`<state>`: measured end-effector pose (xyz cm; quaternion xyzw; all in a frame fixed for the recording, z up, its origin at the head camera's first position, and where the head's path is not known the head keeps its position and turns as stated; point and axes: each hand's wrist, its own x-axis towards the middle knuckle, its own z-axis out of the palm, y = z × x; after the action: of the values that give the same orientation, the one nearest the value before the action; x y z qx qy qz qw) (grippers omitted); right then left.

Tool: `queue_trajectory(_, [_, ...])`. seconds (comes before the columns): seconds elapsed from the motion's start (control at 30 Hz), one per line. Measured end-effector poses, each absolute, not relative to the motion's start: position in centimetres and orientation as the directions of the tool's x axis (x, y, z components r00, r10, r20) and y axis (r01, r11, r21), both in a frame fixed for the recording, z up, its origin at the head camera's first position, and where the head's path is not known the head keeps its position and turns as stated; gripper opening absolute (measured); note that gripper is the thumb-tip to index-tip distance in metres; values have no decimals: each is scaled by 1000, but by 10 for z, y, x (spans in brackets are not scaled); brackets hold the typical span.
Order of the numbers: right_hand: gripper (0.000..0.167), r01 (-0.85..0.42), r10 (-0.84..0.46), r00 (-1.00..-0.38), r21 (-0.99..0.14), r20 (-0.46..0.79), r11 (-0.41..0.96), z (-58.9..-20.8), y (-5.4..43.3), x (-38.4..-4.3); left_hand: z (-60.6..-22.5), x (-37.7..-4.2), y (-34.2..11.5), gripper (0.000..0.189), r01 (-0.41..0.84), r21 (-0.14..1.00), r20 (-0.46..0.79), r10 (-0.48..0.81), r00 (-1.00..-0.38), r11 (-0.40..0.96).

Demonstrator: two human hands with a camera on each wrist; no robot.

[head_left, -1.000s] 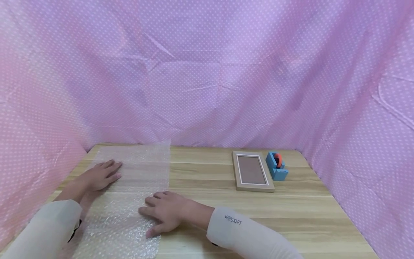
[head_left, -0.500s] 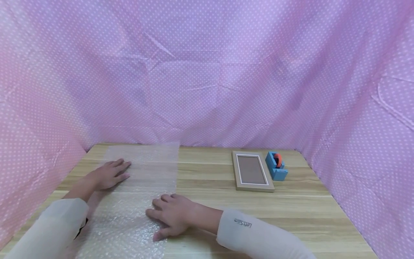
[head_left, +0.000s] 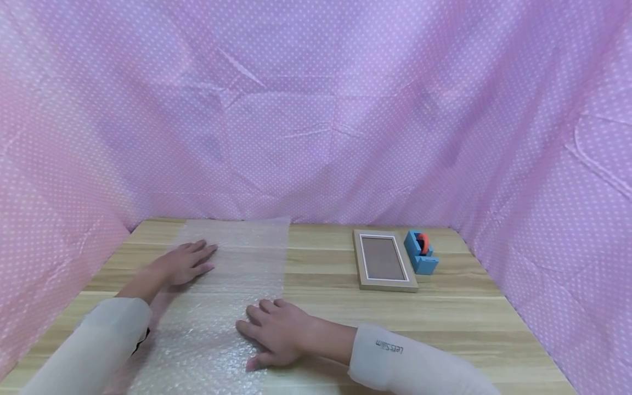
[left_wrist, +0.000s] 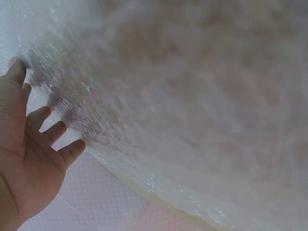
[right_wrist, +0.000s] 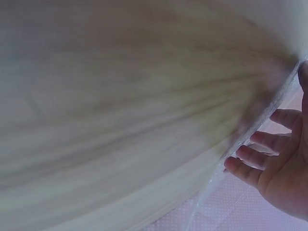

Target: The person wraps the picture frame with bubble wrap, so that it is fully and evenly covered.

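Bubble wrap [head_left: 247,263], a long, clear plastic sheet, lay spread on the left half of the pale wood-grain table [head_left: 474,329], its far end at the table's far edge near the far left corner; its near end ran out of the head view. The left hand [head_left: 190,264] rested its fingers on the sheet's left side, and the right hand [head_left: 282,334], closer to the table's near edge, touched its right border. Both hands had their fingers spread and extended; neither gripped anything.

The step in hand seemed to be settling the sheet flat. Light, even pressure from both hands would have served best: such thin plastic probably slid easily on the wood, and uneven pushing could have skewed or rucked it. The table's far edge offered a handy guide for squareness, and smoothing outward from the middle would likely have eased out ripples.

Toward the table's far right corner lay a rectangular, light wooden picture frame [head_left: 385,260] with a white inner border, well apart from the sheet. Just beside it, toward the table's right edge, stood a blocky blue tape dispenser [head_left: 424,266] holding an orange ring [head_left: 425,241]. Pink polka-dotted cloth [head_left: 306,126] hung behind the table's far edge.
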<state>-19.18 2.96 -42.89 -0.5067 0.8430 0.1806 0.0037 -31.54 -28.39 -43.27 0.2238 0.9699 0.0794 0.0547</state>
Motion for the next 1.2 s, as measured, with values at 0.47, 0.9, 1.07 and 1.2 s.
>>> queue_trajectory(0.47, [79,-887,-885,-451,172,-116,429,-427,81,-200,-430,-320,-253,64,450,167,-95,469,-878,877])
queue_trajectory(0.9, [64,-879,-873,-477,49,-96,475,-426,124,-212,-429,-314,-228,62,520,138,-81,532,-843,843])
queue_trajectory(1.07, [54,-859,-857,-511,50,-58,509,-427,136,-220,-429,-313,-223,64,540,127,-63,550,-833,832])
queue_trajectory(1.2, [50,-839,-837,-544,37,-60,543,-428,146,-224,-431,-311,-220,65,548,129,-63,558,-827,826])
